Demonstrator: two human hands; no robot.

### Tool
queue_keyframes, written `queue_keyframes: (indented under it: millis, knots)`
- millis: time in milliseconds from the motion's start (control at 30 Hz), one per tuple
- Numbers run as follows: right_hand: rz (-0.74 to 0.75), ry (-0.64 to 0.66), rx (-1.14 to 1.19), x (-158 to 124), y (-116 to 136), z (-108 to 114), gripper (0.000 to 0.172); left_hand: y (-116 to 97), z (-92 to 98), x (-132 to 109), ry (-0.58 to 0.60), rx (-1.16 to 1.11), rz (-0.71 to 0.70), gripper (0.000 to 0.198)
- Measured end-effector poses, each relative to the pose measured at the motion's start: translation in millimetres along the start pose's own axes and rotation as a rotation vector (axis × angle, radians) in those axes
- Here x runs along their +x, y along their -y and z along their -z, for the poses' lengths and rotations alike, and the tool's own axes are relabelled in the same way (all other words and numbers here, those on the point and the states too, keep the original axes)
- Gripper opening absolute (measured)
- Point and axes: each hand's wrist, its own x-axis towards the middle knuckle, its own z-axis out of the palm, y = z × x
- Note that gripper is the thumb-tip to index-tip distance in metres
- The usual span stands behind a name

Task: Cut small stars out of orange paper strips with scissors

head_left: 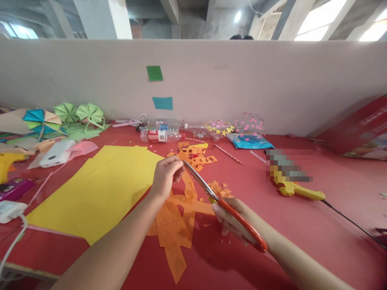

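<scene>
My right hand (pixel 231 217) is closed around a pair of scissors (pixel 222 201) with red handles, the blades pointing up and left. At the blade tips my left hand (pixel 167 177) is pinched shut; whatever it grips, if anything, is too small or hidden to name. Below both hands lie orange paper scraps (pixel 173 225), some with triangles drawn on them. A pile of small orange paper stars (pixel 219 188) sits just beyond the right hand. Orange strips with star-shaped holes (pixel 196 157) lie farther back.
Yellow paper sheets (pixel 99 185) cover the left of the red table (pixel 302 237). Plastic bottles (pixel 169 135), a blue packet (pixel 252 141) and a striped straw (pixel 228 154) lie at the back. A yellow glue gun (pixel 298 190) with a cord is on the right; folded paper umbrellas (pixel 90 113) stand left.
</scene>
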Motion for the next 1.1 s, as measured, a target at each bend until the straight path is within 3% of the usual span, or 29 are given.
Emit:
queue_keyframes:
  millis: [200, 1100]
  knots:
    - [0.001, -0.003, -0.02, 0.0, 0.2, -0.2, 0.047, -0.1, 1.1, 1.5, -0.081, 0.036, -0.044, 0.018]
    - [0.028, -0.014, 0.019, -2.1, -2.7, -3.5, 0.053, -0.4, -5.4, -3.6, 0.017, -0.085, 0.001, 0.014]
